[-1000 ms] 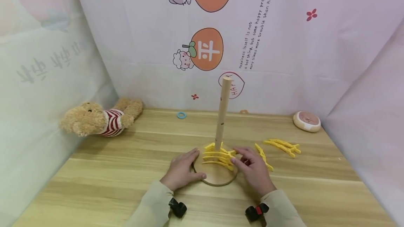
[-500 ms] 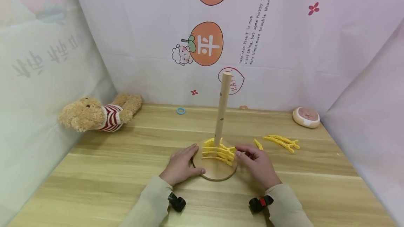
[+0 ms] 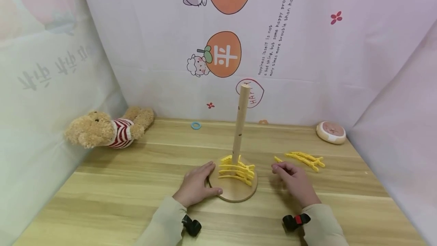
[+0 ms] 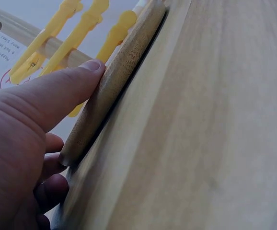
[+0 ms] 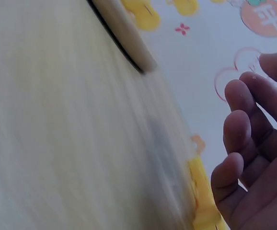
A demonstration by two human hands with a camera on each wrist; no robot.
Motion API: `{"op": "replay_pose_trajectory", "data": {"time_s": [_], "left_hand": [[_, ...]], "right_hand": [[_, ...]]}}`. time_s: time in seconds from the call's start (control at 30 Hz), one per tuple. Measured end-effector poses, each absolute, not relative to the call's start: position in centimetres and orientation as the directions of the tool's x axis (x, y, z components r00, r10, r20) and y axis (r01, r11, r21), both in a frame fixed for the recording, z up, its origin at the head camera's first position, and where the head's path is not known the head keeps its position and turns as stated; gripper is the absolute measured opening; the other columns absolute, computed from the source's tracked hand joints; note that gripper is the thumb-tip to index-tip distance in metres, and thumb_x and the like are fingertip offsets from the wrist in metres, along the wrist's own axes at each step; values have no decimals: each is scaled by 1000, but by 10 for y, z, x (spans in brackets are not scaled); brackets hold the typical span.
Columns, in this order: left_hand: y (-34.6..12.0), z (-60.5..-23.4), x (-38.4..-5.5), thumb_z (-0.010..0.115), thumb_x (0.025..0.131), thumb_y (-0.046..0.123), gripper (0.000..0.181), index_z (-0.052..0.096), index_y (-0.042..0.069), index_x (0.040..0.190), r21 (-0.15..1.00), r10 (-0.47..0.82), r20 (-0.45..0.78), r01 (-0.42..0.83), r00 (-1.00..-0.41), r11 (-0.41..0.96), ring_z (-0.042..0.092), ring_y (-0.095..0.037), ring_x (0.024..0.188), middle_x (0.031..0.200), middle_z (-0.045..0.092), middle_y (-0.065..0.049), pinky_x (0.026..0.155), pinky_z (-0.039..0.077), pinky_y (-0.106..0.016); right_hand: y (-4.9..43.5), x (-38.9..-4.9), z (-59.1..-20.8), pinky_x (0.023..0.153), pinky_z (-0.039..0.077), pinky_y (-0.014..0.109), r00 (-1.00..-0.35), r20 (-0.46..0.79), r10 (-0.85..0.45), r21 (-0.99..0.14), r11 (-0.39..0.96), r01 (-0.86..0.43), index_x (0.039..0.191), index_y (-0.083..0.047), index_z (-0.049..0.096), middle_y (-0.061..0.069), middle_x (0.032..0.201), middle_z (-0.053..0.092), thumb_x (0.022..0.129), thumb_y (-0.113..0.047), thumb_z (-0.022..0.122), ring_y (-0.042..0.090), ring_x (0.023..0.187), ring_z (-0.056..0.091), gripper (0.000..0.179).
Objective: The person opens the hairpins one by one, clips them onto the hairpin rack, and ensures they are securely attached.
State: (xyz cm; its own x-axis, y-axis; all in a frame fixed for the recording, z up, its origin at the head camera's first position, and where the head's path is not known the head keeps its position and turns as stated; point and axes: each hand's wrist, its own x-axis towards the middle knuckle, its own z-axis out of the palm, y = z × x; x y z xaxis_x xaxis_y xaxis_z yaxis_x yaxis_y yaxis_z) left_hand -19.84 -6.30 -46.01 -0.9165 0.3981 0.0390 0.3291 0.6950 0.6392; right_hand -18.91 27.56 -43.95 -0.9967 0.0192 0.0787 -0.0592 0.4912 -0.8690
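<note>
A round wooden base carries an upright wooden post. Yellow alligator hair clips sit one above another across the foot of the post. My left hand holds the base at its left edge; in the left wrist view the thumb presses the rim, with fingers curled near its underside. Right of the base, my right hand has its fingers loosely bent, with nothing between them in the right wrist view. It partly hides a loose yellow clip just beyond its fingertips.
Two more yellow clips lie on the table farther right. A blue ring and a round pink-topped device are near the back edge. At the back left, a teddy bear in a striped shirt lies against the cloth wall.
My right hand has left the clips on the post and moved right, towards the loose clip. The left hand stays on the base's edge.
</note>
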Motion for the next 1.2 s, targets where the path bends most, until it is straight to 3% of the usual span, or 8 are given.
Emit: {"op": "replay_pose_trajectory", "data": {"time_s": [0.2, 0.57, 0.83, 1.2], "left_hand": [[-65, -463, -198, 76, 84, 54, 90, 42, 7, 152, 636, 400, 42, 333, -915, 696, 33, -37, 145, 160, 36, -8, 116, 20, -62], [-66, -466, -199, 77, 81, 56, 92, 42, 10, 153, 639, 392, 47, 330, -919, 695, 34, -36, 145, 160, 37, -7, 116, 20, -62], [-64, -466, -200, 76, 83, 56, 92, 41, 9, 153, 630, 402, 38, 334, -915, 701, 33, -36, 146, 160, 36, -7, 117, 19, -62], [-67, -467, -202, 75, 82, 58, 92, 42, 11, 153, 631, 401, 42, 336, -915, 700, 35, -36, 145, 160, 36, -6, 116, 19, -63]], "right_hand": [[299, -189, -440, 55, 47, 27, -983, 125, 136, -862, 506, -39, 104, -2, 73, 15, 85, 66, 100, -38, 62, 18, 68, 56, 38], [349, -178, -435, 57, 45, 26, -929, 83, 361, -832, 538, 135, 108, -3, 72, 5, 83, 69, 98, -51, 59, 14, 75, 59, 50], [372, -172, -432, 61, 47, 23, -917, 16, 399, -831, 516, 210, 112, -3, 69, -3, 82, 69, 98, -54, 57, 10, 75, 58, 55], [380, -174, -437, 64, 53, 23, -928, -5, 372, -837, 507, 207, 114, -1, 70, -12, 86, 70, 98, -49, 62, 6, 76, 58, 52]]}}
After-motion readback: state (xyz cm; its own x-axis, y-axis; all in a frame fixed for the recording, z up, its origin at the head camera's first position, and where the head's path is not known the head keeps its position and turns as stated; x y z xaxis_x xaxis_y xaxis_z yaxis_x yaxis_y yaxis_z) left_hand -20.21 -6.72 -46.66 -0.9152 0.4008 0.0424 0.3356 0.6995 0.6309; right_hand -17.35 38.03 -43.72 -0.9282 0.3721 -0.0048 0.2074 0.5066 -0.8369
